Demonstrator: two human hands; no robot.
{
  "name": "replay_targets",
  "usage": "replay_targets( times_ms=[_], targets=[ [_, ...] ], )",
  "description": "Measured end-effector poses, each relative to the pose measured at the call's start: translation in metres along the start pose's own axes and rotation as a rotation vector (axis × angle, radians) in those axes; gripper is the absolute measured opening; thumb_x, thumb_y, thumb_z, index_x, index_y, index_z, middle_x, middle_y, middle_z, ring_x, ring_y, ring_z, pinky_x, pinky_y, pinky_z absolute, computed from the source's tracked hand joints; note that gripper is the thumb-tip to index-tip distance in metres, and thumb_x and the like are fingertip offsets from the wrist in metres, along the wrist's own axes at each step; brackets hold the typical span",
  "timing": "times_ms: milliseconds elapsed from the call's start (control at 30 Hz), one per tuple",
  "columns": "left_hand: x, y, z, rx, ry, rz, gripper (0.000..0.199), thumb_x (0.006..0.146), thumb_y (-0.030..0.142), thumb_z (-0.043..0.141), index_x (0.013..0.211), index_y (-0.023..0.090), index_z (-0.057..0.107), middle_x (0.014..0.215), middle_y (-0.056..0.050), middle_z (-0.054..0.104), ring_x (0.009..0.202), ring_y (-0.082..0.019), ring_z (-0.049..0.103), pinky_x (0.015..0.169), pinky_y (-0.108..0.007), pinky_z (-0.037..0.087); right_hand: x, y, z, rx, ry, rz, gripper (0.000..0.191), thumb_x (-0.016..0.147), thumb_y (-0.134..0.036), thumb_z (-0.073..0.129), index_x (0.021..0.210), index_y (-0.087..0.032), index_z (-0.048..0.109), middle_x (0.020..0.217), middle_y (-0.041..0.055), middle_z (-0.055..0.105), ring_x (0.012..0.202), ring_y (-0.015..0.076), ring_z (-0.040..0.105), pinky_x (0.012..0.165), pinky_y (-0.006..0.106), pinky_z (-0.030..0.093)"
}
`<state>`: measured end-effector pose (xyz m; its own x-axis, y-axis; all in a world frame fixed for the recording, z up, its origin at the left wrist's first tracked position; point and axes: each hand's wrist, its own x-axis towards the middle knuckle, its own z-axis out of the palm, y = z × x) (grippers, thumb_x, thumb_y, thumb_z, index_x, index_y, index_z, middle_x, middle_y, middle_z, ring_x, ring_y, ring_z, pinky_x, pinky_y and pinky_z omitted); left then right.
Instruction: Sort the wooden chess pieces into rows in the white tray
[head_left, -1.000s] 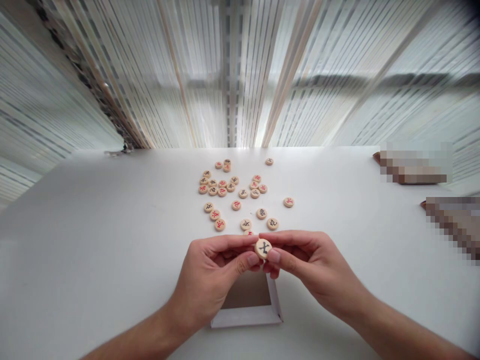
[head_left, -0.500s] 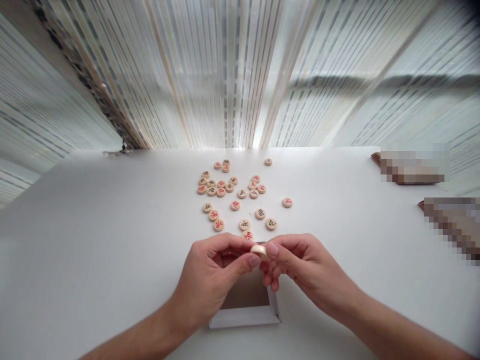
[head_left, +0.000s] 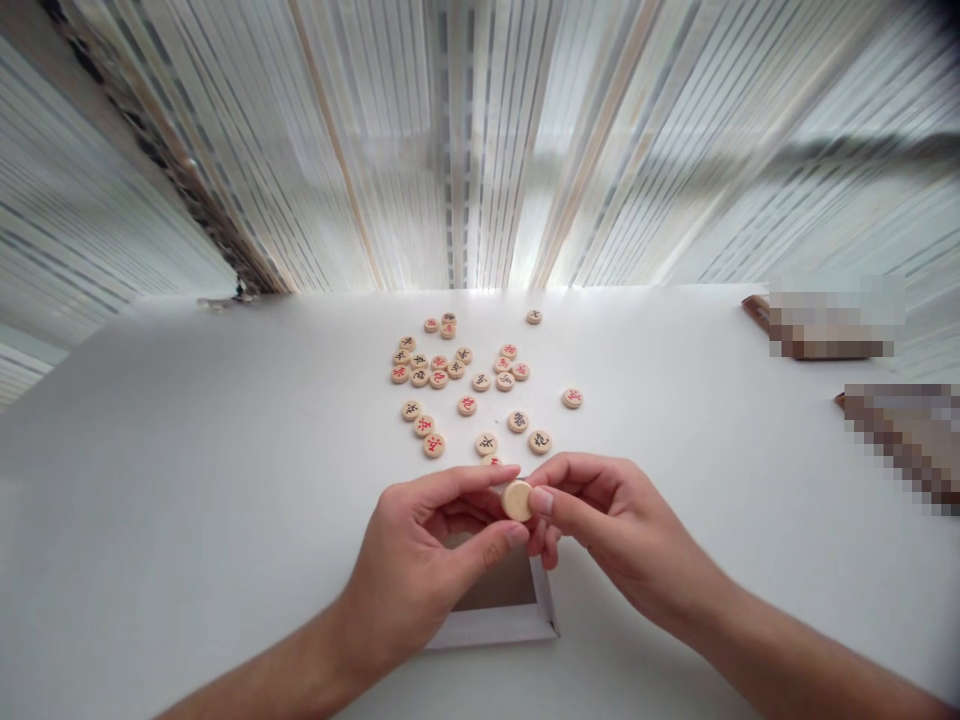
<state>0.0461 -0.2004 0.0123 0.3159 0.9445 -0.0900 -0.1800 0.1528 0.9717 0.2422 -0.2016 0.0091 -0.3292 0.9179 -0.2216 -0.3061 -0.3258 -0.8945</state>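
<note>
A round wooden piece [head_left: 517, 501] is held up between my hands, its blank pale face turned toward me. My right hand [head_left: 600, 510] pinches its right edge between thumb and fingers. My left hand [head_left: 427, 550] has thumb and index finger around its left side, at its edge. Below the hands lies an open white box [head_left: 499, 627] with a brown inside, partly hidden by my left hand. Beyond them, several round pieces with red or black characters are spread on the white table [head_left: 225, 480]; a red-marked one [head_left: 433, 445] lies nearest on the left.
Two brown-edged objects, blurred by pixels, stand at the right: one at the back [head_left: 832, 350], one nearer [head_left: 892, 450]. A striped curtain [head_left: 480, 150] hangs behind the table's far edge. A lone red-marked piece [head_left: 572, 398] lies right of the others.
The held piece has tilted from nearly edge-on to showing its flat blank face. My left thumb and index finger have spread slightly wider. The view has shifted a little.
</note>
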Motion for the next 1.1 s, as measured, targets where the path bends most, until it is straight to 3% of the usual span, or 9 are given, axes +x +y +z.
replay_targets(
  times_ms=[233, 400, 667, 867, 1100],
  targets=[
    [-0.0014, 0.0029, 0.0006, -0.066, -0.044, -0.018, 0.028, 0.083, 0.011, 0.088, 0.109, 0.021, 0.085, 0.091, -0.002, 0.086, 0.082, -0.016, 0.083, 0.081, -0.021, 0.068, 0.0004, 0.0027, -0.0005, 0.04, -0.041, 0.06, 0.028, 0.083, -0.038, 0.092, 0.086, -0.014, 0.078, 0.068, 0.0029, 0.075, 0.06, 0.0113, 0.068, 0.057, 0.019, 0.056],
    [-0.0004, 0.0058, 0.0023, -0.111, -0.096, -0.022, 0.033, 0.084, 0.009, 0.088, 0.115, 0.021, 0.084, 0.093, -0.003, 0.087, 0.081, -0.018, 0.083, 0.08, -0.023, 0.068, -0.0012, 0.0013, 0.0009, 0.034, -0.072, 0.071, 0.029, 0.082, -0.036, 0.093, 0.089, -0.014, 0.076, 0.067, 0.0016, 0.074, 0.058, 0.0092, 0.065, 0.06, 0.019, 0.056],
    [-0.0025, 0.0028, 0.0011, 0.02, -0.098, 0.026, 0.031, 0.087, 0.013, 0.086, 0.117, 0.021, 0.085, 0.101, -0.007, 0.087, 0.087, -0.023, 0.084, 0.084, -0.028, 0.069, -0.0009, 0.0034, 0.0028, 0.078, -0.078, 0.105, 0.034, 0.07, -0.029, 0.1, 0.084, -0.014, 0.074, 0.068, -0.0013, 0.07, 0.055, 0.0084, 0.061, 0.051, 0.018, 0.051],
    [-0.0035, 0.0039, 0.0003, -0.01, -0.15, -0.024, 0.034, 0.09, 0.015, 0.083, 0.123, 0.021, 0.082, 0.098, -0.007, 0.087, 0.088, -0.026, 0.085, 0.087, -0.035, 0.07, -0.0025, 0.0044, 0.0005, 0.033, -0.091, 0.078, 0.027, 0.085, -0.036, 0.09, 0.082, -0.015, 0.072, 0.06, -0.0012, 0.068, 0.051, 0.0084, 0.058, 0.053, 0.02, 0.05],
    [-0.0013, 0.0047, 0.0021, -0.026, -0.145, -0.015, 0.031, 0.09, 0.013, 0.083, 0.119, 0.022, 0.084, 0.098, -0.006, 0.087, 0.087, -0.023, 0.085, 0.086, -0.03, 0.069, -0.0007, 0.0051, 0.0011, 0.082, -0.09, 0.093, 0.03, 0.077, -0.032, 0.096, 0.081, -0.015, 0.071, 0.065, -0.0011, 0.07, 0.053, 0.0083, 0.059, 0.052, 0.019, 0.051]
  ],
)
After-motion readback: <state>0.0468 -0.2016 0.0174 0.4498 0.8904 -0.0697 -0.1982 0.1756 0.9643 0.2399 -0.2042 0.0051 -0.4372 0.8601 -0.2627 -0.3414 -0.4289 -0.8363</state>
